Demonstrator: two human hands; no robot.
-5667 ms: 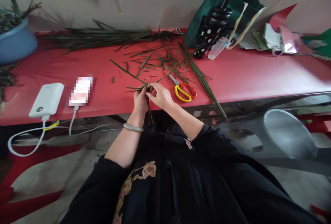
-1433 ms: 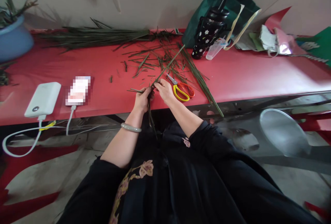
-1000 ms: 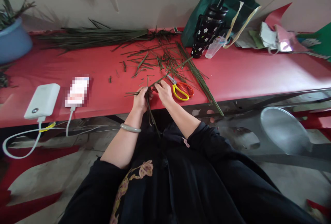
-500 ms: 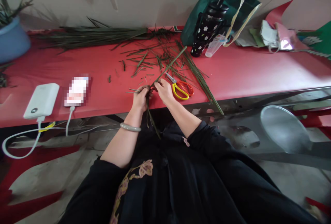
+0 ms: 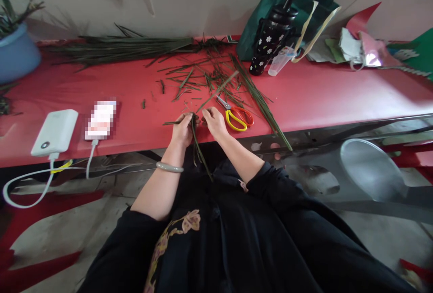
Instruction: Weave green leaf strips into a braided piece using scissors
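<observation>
Leaf strips: you're holding a small bunch of them at the near edge of the red table, between both hands. Your left hand is closed around the crossing point, thumb and fingers pinching; short ends stick out leftward from it. Your right hand pinches one long strip that runs up and right over the tabletop. It blurs out toward its far end. Loose ends of the bunch hang down off the table edge toward your lap.

Around it:
- Scissors, yellow and orange handles, flat on the table just right of your right hand, not touching it.
- Cut leaf scraps scattered beyond your hands, mid table.
- Long bundle of uncut leaves along the far edge by the wall.
- Another sheaf of long strips runs diagonally to the table's near edge, right of the scissors.
- Black flowered bottle leaning on a green bag, far right of centre.
- White power bank and phone on the left, both cabled.
- Blue pot at the far left.
- Pale bangle on your left wrist.
</observation>
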